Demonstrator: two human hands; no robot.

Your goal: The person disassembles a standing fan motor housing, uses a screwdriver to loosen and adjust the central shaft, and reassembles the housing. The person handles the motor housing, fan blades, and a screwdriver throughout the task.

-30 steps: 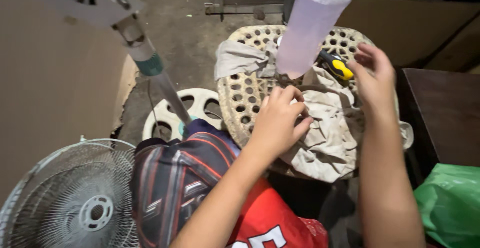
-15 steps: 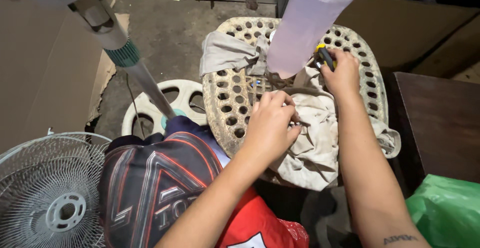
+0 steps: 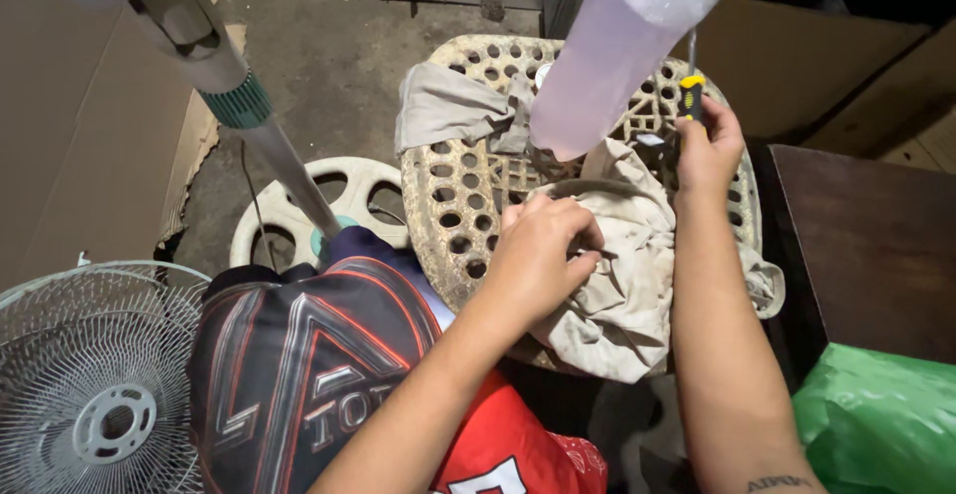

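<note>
My left hand point(image 3: 543, 255) rests on a crumpled beige cloth point(image 3: 622, 305), fingers pinched on a small thin metal part that I cannot make out clearly. My right hand point(image 3: 709, 150) is farther back and grips a screwdriver point(image 3: 690, 91) by its yellow and black handle, shaft pointing up. The cloth lies on a cream perforated plastic seat point(image 3: 453, 205). A translucent pinkish plastic piece point(image 3: 617, 46) hangs close to the camera and hides part of the seat.
A fan pole point(image 3: 249, 125) slants down to a round spoked base point(image 3: 289, 215) on the concrete floor. A wire fan grille point(image 3: 90, 384) lies at lower left, cardboard point(image 3: 80, 125) beside it. A dark wooden table point(image 3: 876, 245) and green bag point(image 3: 876, 419) are at right.
My right hand closed on the screwdriver lying on the seat and lifted it upright. My left hand stayed on the cloth, pinching.
</note>
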